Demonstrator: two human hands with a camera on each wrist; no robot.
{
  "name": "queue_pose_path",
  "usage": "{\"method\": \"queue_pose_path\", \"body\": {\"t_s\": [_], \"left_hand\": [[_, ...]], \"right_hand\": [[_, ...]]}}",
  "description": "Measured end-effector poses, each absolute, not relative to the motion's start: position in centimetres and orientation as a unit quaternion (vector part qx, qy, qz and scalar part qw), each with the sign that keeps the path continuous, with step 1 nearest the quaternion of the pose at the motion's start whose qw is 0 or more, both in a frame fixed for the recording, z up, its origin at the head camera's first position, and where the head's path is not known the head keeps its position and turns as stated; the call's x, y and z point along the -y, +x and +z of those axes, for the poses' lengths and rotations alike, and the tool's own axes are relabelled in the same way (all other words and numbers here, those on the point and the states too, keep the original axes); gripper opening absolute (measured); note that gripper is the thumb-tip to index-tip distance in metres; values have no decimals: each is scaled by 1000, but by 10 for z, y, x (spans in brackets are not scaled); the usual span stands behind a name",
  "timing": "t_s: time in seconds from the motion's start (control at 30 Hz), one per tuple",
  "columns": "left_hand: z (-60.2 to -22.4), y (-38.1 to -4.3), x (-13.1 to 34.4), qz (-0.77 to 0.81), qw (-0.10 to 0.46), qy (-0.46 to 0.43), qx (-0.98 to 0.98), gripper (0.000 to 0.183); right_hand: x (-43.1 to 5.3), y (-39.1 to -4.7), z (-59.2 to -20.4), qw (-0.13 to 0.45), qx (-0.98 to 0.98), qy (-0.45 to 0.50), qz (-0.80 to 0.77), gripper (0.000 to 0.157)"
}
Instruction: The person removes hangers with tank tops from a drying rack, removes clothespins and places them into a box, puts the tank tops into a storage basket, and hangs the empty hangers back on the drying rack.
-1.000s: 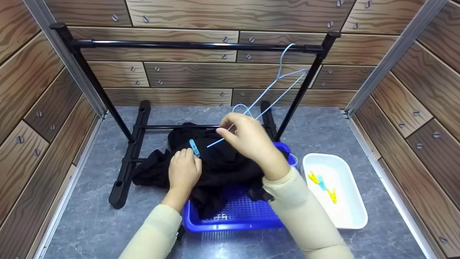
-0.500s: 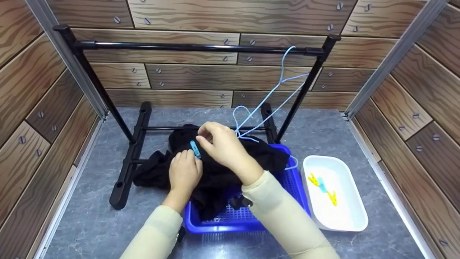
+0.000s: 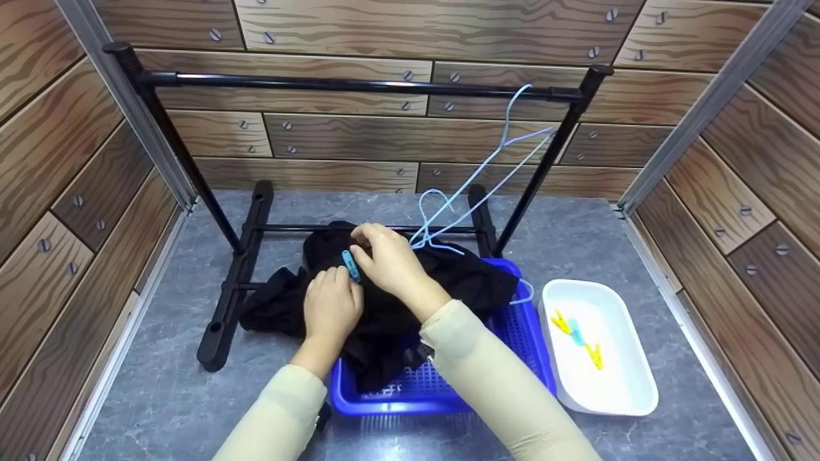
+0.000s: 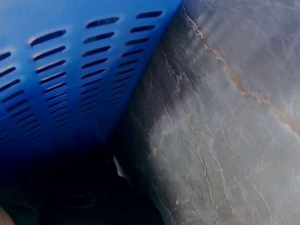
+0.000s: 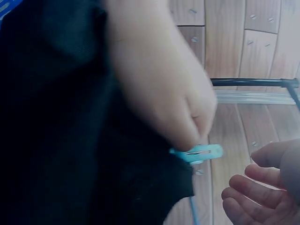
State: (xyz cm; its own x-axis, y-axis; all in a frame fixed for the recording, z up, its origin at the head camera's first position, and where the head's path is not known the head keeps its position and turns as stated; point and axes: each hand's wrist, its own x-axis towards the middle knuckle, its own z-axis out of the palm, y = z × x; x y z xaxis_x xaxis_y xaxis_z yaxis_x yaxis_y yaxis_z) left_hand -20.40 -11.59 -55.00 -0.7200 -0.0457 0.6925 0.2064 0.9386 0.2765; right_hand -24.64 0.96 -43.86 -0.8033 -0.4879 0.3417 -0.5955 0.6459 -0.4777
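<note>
My left hand (image 3: 333,301) grips the black cloth garment (image 3: 448,275) that lies over a blue basket (image 3: 442,404). A teal clothespin (image 3: 351,266) sticks out at the cloth's edge, right by the left fingers; in the right wrist view this clothespin (image 5: 204,153) shows below the left hand (image 5: 164,79), and a blue wire hangs under the cloth. My right hand (image 3: 387,256), just right of the clothespin, holds nothing; its fingers curve loosely in the right wrist view. In the left wrist view, dark cloth covers the bottom and the left hand is almost wholly out of sight.
A black rack's rail (image 3: 359,83) spans the back, with a blue wire hanger (image 3: 480,166) hooked at its right end. Another hanger hook (image 3: 434,195) rises behind the cloth. A white tray (image 3: 615,384) at right holds yellow clothespins (image 3: 594,355) and a blue one.
My right hand has moved left and down from the hanging hanger to beside the teal clothespin. The left hand has kept its grip on the cloth in nearly the same place.
</note>
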Motion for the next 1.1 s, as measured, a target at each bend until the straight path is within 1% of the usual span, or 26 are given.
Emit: {"method": "queue_pose_path", "body": {"t_s": [0.3,0.5,0.67,0.87,1.1], "left_hand": [[-552,-205,116,-170,396,-52,901,15],[-552,-206,116,-168,397,-53,901,16],[-552,-206,117,-168,393,-53,903,16],[-552,-205,118,-167,368,-51,913,17],[-553,-205,118,-171,372,-53,911,22]], "right_hand": [[-7,-255,-456,59,914,296,272,29],[-6,-259,-461,36,923,285,255,37],[-4,-259,-464,20,924,292,245,38],[-1,-256,-465,5,913,319,255,35],[1,-255,-465,-11,908,325,264,36]]}}
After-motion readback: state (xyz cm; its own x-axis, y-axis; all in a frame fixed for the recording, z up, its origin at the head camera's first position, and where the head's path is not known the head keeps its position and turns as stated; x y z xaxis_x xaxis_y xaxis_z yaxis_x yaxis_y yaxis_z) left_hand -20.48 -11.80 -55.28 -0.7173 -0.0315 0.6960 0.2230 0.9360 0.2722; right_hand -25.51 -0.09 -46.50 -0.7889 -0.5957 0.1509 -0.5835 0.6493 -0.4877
